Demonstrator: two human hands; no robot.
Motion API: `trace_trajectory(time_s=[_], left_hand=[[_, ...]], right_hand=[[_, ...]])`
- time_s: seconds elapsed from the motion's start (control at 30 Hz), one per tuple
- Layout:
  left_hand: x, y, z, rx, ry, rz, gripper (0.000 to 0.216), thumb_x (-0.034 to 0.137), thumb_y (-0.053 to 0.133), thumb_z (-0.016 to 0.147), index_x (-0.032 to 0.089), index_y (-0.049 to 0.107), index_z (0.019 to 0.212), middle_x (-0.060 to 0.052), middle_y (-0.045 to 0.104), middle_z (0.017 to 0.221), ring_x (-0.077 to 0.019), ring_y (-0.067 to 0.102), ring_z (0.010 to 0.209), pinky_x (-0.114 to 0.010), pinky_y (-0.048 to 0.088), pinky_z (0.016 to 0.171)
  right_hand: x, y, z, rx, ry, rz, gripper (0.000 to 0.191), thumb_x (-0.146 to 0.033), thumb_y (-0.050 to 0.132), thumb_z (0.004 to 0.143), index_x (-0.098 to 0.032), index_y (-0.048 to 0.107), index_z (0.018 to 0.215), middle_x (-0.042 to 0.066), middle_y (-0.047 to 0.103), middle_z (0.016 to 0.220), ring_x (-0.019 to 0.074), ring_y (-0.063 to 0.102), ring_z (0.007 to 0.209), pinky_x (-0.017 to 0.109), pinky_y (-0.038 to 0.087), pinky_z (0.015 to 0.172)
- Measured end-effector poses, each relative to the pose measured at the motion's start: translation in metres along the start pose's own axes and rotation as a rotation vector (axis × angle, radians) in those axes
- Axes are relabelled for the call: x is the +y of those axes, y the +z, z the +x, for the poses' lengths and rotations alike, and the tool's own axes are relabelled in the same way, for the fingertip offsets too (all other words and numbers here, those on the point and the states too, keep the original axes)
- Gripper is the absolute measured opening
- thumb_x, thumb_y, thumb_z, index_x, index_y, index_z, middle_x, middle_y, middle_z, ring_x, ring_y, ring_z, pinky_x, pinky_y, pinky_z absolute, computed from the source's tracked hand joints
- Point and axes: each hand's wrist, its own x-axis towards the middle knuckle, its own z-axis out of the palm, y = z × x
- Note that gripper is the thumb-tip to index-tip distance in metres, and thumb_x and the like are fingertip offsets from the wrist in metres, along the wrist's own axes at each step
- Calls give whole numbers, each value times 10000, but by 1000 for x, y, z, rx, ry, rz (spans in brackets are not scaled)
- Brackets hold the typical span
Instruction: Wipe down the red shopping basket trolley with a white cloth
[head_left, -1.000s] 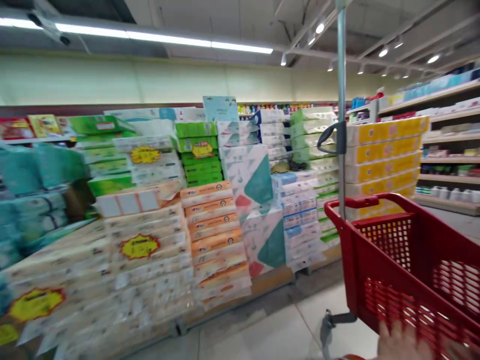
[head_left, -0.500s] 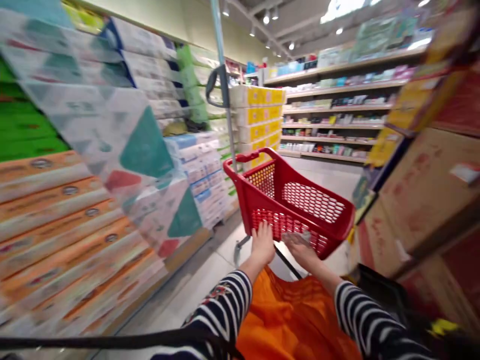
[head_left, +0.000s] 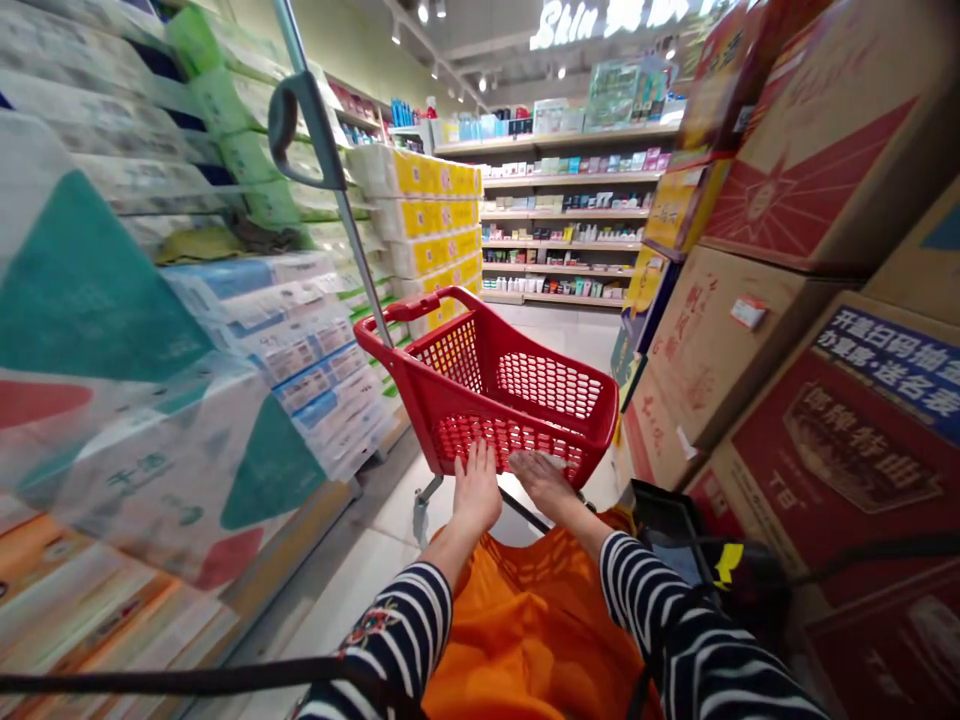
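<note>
A red plastic shopping cart point(head_left: 517, 385) stands in the aisle just ahead of me, its basket empty. My left hand point(head_left: 475, 487) lies against the cart's near rim with the fingers stretched out flat. My right hand point(head_left: 546, 480) rests beside it on the same rim, fingers also flat and spread. Both arms wear black-and-white striped sleeves. A metal pole point(head_left: 337, 200) with a dark handle rises from the cart's left corner. Orange cloth point(head_left: 532, 630) lies below my arms.
Stacked tissue and paper packs point(head_left: 187, 330) line the left side on a low pallet. Large cardboard cartons point(head_left: 795, 330) are piled close on the right. Shelves of small goods point(head_left: 570, 220) cross the aisle's far end. Pale tiled floor point(head_left: 375, 560) runs ahead.
The view has swung right from the tissue display to along the aisle. Both hands have come onto the cart's near rim, and the cart has rolled forward between the stacks.
</note>
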Motion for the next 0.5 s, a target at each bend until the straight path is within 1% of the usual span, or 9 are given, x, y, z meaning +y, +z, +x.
trace_trajectory(time_s=[0.03,0.1,0.2,0.27,0.3,0.37,0.5], left_hand=[[-2,1,-1,-6,1,4,661,148,355,767,71,232,1412,-123,161,1497,-249,120,1385,-492,124,1105],[-7,2,2,-11,-20,18,660,143,353,766,64,233,1411,-131,162,1496,-255,123,1384,-503,126,1102],[-17,-4,12,19,-64,55,663,140,345,769,69,219,1415,-126,143,1500,-254,109,1386,-520,127,1096],[-23,-9,19,46,-75,77,651,147,333,781,76,216,1418,-116,132,1504,-250,98,1388,-524,125,1096],[-25,-11,21,51,-76,85,642,153,328,789,78,219,1417,-112,129,1505,-250,97,1388,-523,123,1097],[-29,-13,23,47,-74,100,631,163,320,801,73,219,1417,-111,125,1506,-251,100,1387,-517,124,1100],[-37,-8,17,15,-67,121,636,166,332,798,69,219,1416,-111,121,1505,-251,106,1387,-516,136,1100]], right_hand=[[-3,1,-1,-4,3,4,501,-5,373,818,-143,482,1287,91,524,1295,227,414,1257,413,381,1028],[-6,-7,10,35,-14,8,484,-29,388,833,-139,471,1297,96,499,1319,234,375,1284,420,361,1043],[-4,-27,49,148,-54,-26,457,-74,383,868,-131,443,1318,84,428,1381,259,273,1337,451,309,1073],[-1,-35,73,195,-47,-55,456,-86,373,880,-130,425,1330,82,411,1394,261,256,1343,457,296,1077],[1,-35,80,200,-39,-61,458,-85,372,880,-130,420,1333,85,411,1393,256,263,1341,454,296,1078],[1,-27,83,179,-38,-55,459,-75,373,873,-126,427,1326,93,423,1384,243,289,1332,443,304,1076],[-7,5,58,77,-77,-34,412,-77,398,866,-122,495,1265,103,475,1341,251,352,1296,422,339,1058]])
